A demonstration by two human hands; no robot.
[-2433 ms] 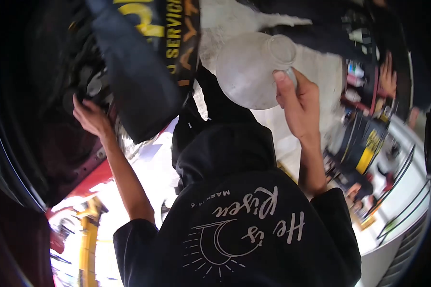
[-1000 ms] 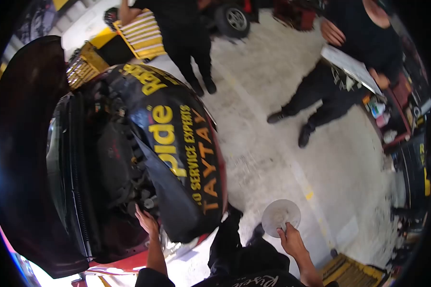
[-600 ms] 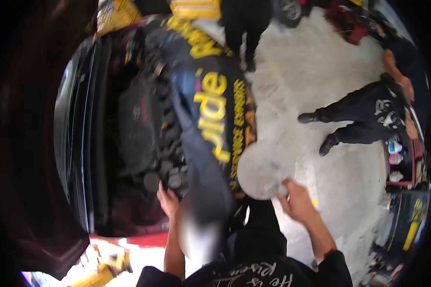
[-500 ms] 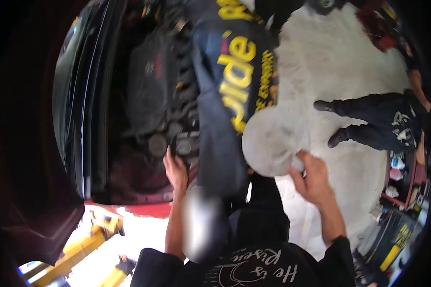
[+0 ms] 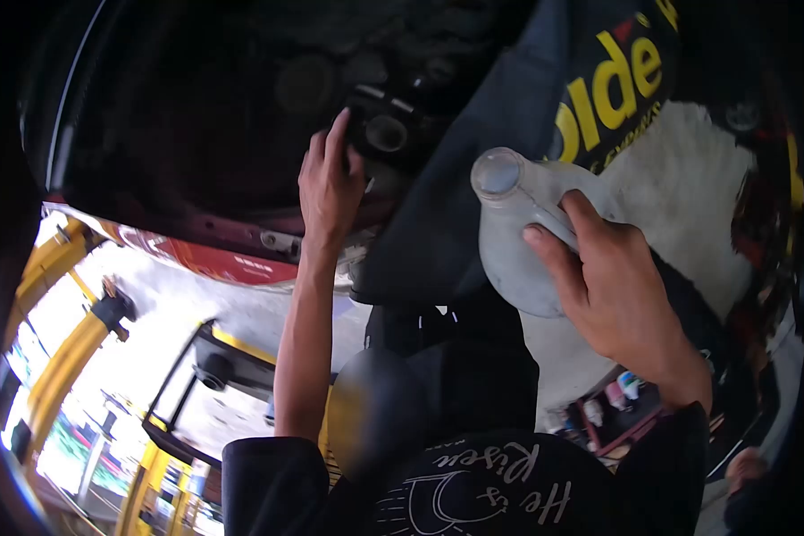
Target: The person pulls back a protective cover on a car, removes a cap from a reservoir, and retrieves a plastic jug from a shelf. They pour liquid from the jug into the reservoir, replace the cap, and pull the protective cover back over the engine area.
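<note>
My right hand [image 5: 612,268] is closed around the handle of a translucent whitish plastic jug [image 5: 514,250]. The jug's round mouth [image 5: 497,172] faces up toward me and shows no cap. My left hand [image 5: 330,183] reaches into the dark engine bay, index finger stretched out and the others loosely bent. Its fingertips are right beside a black engine part with a round ring-shaped opening [image 5: 386,134]. Nothing shows in that hand. Deep shadow hides much of the engine around it.
A dark fender cover [image 5: 473,170] with yellow lettering drapes over the car's edge between my hands. The red front body panel [image 5: 223,259] runs below my left forearm. Yellow lift arms [image 5: 62,375] stand at lower left; a cart with bottles [image 5: 621,406] is at lower right.
My view has turned and come closer to the engine bay. The jug has come up and leftward, its mouth now facing me. My left hand has stayed by the round opening.
</note>
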